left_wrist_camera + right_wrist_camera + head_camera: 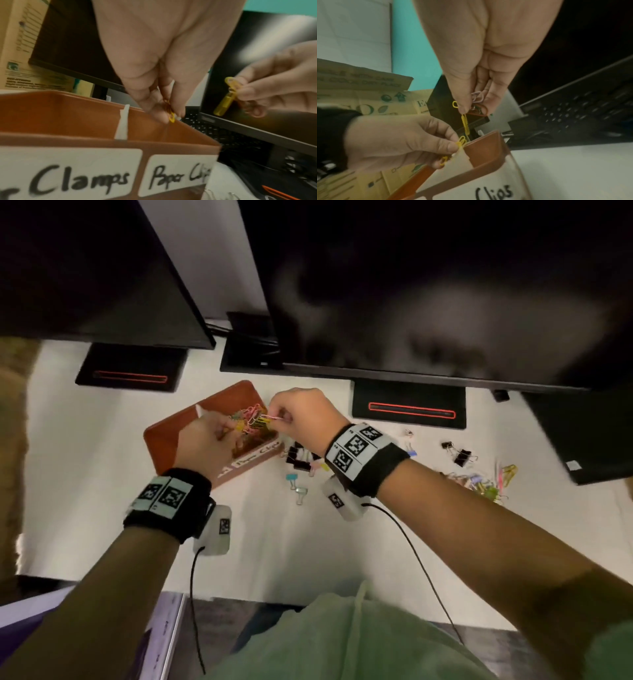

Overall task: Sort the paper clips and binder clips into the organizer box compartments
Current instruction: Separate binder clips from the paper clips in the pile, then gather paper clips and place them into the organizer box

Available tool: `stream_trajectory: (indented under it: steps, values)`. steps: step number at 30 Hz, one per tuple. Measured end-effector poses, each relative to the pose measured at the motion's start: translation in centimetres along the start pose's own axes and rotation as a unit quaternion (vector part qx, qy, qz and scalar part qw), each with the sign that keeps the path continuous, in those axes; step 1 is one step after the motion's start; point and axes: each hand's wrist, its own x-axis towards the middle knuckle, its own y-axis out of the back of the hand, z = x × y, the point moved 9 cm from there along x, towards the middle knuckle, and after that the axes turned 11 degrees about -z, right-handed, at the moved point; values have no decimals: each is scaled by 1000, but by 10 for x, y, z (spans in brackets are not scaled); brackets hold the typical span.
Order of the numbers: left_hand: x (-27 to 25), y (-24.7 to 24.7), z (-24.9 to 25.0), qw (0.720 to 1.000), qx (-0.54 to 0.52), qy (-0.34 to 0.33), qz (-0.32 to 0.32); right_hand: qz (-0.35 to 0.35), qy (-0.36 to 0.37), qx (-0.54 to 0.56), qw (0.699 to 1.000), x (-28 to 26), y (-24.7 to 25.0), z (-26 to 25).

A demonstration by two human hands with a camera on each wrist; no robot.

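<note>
A brown organizer box (161, 436) with a white divider (122, 125) stands on the white desk; its labels read "Clamps" (80, 180) and "Paper Clips" (178, 174). Coloured paper clips (251, 419) fill its right compartment. Both hands hover over that compartment. My left hand (219, 436) pinches yellow paper clips (461, 142). My right hand (284, 414) pinches a tangle of clips (477, 106), with a yellow one (465, 124) hanging down toward the left hand. Loose binder clips (299, 458) lie just right of the box.
More binder clips (460, 455) and a heap of paper clips (483, 481) lie at the right of the desk. Two dark monitors on stands (407, 409) fill the back. A laptop keyboard (223, 135) sits behind the box, cardboard boxes (22, 47) at the left.
</note>
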Motion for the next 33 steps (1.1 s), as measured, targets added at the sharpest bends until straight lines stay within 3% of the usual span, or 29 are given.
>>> stream_trajectory:
  steps: [5, 9, 13, 18, 21, 25, 30, 33]
  values:
    - [23, 1, -22, 997, -24, 32, -67, -44, -85, 42, 995, 70, -42, -2]
    - [20, 12, -13, 998, -45, -18, -43, -46, -59, 96, 993, 62, -50, 2]
    - [5, -7, 28, 985, -78, -136, -66, 15, -6, 113, 993, 2, -33, 27]
    - [-19, -83, 108, 957, -80, -225, -165, 49, -112, 63, 991, -109, -16, 126]
    - [-31, -148, 150, 938, -59, -246, -236, 85, -196, 36, 976, -180, 1, 186]
    - [-46, -224, 196, 919, 24, -274, -281, 116, -287, 29, 951, -253, 23, 243]
    - [-43, -284, 227, 919, 89, -250, -293, 110, -330, 9, 937, -289, 37, 293]
    - [-35, -300, 231, 921, 111, -228, -296, 43, -354, 44, 933, -289, 32, 320]
